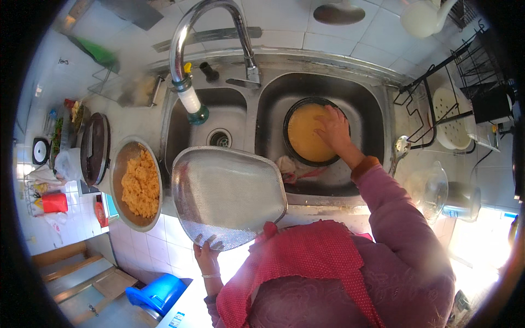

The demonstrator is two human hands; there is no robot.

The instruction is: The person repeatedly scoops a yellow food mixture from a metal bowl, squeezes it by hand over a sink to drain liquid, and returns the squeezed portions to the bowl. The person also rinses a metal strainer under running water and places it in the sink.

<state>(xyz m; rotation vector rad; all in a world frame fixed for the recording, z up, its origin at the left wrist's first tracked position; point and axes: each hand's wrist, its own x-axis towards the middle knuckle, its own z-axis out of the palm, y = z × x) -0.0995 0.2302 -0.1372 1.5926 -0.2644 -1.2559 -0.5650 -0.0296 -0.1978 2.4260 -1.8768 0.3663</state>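
My left hand (207, 256) grips the lower rim of a large metal mesh strainer basket (229, 192), which is held over the sink's front edge. The strainer looks empty. My right hand (334, 129) reaches into the right sink basin and lies over a round dark-rimmed pan (309, 127) of cloudy yellow liquid; its fingers are spread at the liquid's surface, and I cannot tell whether they are under it. Below the pan, a crumpled wet cloth or bag (287, 166) lies in the basin. A metal bowl (117, 180) of orange, crumbly mash (141, 184) stands left of the strainer.
A chrome faucet (178, 45) arches over the left basin with its drain (219, 138). A dark round lid (94, 149) stands at the left. To the right are a metal spoon (400, 149), a glass bowl (435, 192) and a black wire rack (428, 98). A blue bin (160, 293) is below.
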